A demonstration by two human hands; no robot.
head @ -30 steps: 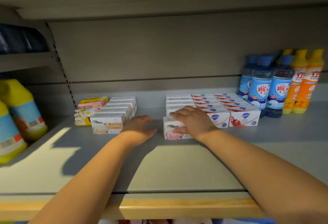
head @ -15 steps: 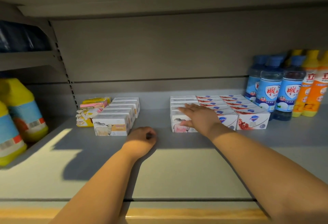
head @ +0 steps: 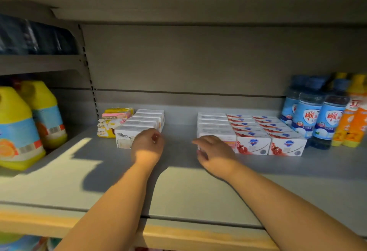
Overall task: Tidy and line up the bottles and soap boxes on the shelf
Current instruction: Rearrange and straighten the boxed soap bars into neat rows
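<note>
Two bare hands reach onto a grey metal shelf [head: 178, 183] from its near edge, and we look down along both forearms. Our left hand [head: 148, 145] sits at the front right corner of a single-file row of white soap boxes [head: 144, 121] that runs back toward the rear wall, left of centre. Its fingers are curled in toward the palm and lie against the front box, and we cannot tell whether they grip it or only rest there. Just left of that row lies a small heap of yellow and pink soap packets [head: 114, 120]. Our right hand [head: 215, 152] is well apart from the left, with bare shelf between them. Its fingers are loose and slightly spread, pointing left, and it lies over the front face of the first box in a second white row [head: 213, 124]. That row stands tight against two more rows of red-and-white soap boxes [head: 286, 146] bearing a blue shield mark, and the three front faces stand roughly level. Close beside this block on the right stand clear blue bottles [head: 305, 115] with blue caps, upright and bunched together, and beyond them, at the right edge of the view, orange bottles [head: 355, 119] with yellow caps. At far left, in the neighbouring bay, stand two large yellow jugs [head: 19, 127] with blue labels, and dark wrapped packs [head: 29, 38] lie on the level above them.
</note>
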